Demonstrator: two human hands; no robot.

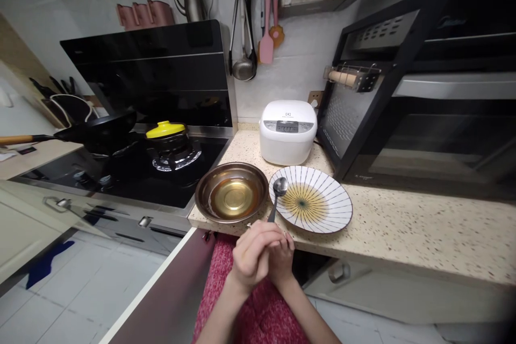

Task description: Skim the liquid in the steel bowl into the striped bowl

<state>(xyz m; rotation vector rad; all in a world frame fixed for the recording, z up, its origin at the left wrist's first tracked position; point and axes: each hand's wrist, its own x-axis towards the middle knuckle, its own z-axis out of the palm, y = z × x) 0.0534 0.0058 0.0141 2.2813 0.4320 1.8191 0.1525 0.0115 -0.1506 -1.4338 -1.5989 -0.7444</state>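
Observation:
My left hand (253,250) and my right hand (282,255) are closed together at the counter's front edge. A dark metal spoon (280,187) rises from them, its handle running down behind my left fingers and its bowl over the plate's left side. My right fingers are partly covered by the left hand, so what they grip is hidden. The white plate (341,207) has dark radiating lines and a yellowish-brown centre. Beside it on the left stands a shallow metal bowl (205,188), golden-brown inside, close to the counter edge.
A white rice cooker (288,145) stands behind the plate. To the left, a small pot with a yellow lid (165,129) and a black wok (100,126) sit on the stove (169,188). An oven (451,134) rises at right. A cabinet door (173,285) hangs open below.

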